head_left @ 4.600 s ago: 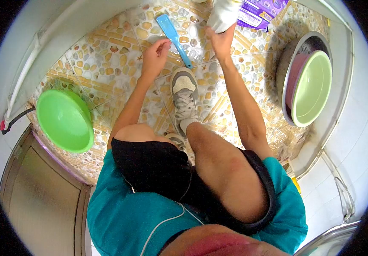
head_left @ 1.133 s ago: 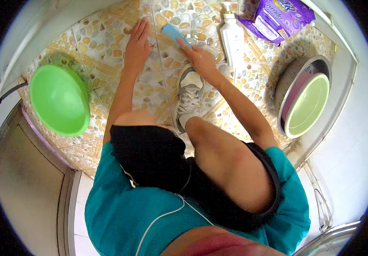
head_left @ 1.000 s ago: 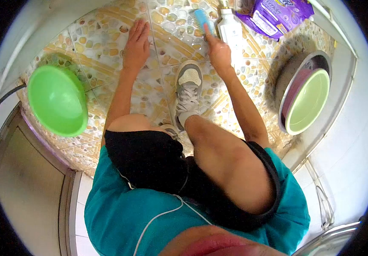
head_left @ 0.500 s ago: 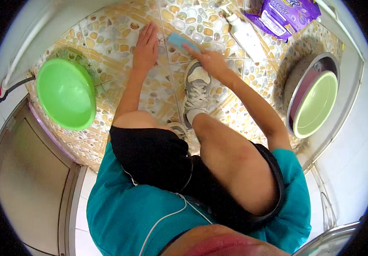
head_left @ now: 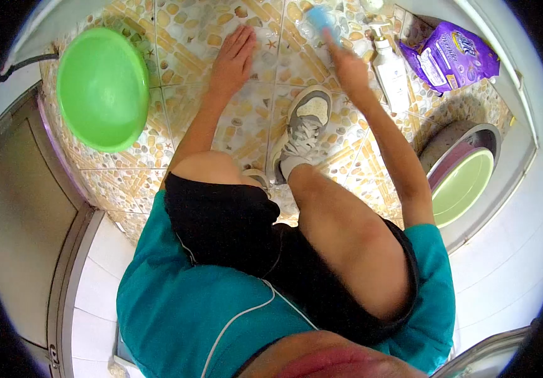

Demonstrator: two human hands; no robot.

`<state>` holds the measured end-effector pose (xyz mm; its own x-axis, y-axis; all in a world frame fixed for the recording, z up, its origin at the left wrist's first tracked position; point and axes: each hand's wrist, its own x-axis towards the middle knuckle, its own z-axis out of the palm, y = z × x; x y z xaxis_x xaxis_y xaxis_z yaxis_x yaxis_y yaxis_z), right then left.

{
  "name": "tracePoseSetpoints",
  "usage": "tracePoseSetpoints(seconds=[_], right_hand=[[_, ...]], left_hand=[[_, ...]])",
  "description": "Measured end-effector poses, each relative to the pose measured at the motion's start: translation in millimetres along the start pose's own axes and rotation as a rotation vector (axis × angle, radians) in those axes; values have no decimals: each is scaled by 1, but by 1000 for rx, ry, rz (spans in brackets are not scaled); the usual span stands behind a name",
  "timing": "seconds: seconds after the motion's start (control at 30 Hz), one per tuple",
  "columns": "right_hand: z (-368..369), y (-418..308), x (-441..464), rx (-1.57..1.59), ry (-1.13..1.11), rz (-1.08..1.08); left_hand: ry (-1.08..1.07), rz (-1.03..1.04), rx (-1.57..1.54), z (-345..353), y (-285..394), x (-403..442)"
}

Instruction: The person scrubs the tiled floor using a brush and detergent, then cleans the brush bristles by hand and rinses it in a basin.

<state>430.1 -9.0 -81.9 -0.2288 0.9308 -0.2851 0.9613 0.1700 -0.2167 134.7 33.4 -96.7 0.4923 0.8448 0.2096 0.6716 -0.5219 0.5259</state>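
Pretty bright overall tbh. The floor (head_left: 240, 120) catches glare near the top, the green bowl (head_left: 102, 88) has a pale shine, and the right wall (head_left: 504, 277) looks kinda washed out. The door (head_left: 26, 220) is dimmer. Soft shadow between the bag (head_left: 454, 57) and the pan (head_left: 489, 134). The brush (head_left: 319, 19) and right grip (head_left: 350, 69) are smeary with blur. Fisheye bends the edges, corners go black.

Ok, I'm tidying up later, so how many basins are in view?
4: a green basin at left; at right, a metal basin, pink basin and pale green basin, nested together. The stack may hide others.
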Motion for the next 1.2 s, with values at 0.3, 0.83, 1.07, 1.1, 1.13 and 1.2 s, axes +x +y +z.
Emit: tracePoseSetpoints(seconds=[0.3, 0.83, 1.07, 1.1, 1.13, 1.2], right_hand=[[-21, 0, 16, 3, -82, -75], [-6, -9, 19, -99, -99, -348], [-5, -59, -9, -2, -25, -417], [-15, -57, 4, -141, -116, -359], [-12, -37, 28, -145, -98, -314], [-39, -32, 56, -173, -151, -104]], left_hand=[[76, -2, -55, -3, -5, -20], [71, -5, -9, -6, -17, -32], [76, -72, 111, -1, -15, -49], [94, -59, 117, -1, -16, -51], [93, -70, 119, -3, -13, -49], [27, -152, 116, -9, -2, -49]])
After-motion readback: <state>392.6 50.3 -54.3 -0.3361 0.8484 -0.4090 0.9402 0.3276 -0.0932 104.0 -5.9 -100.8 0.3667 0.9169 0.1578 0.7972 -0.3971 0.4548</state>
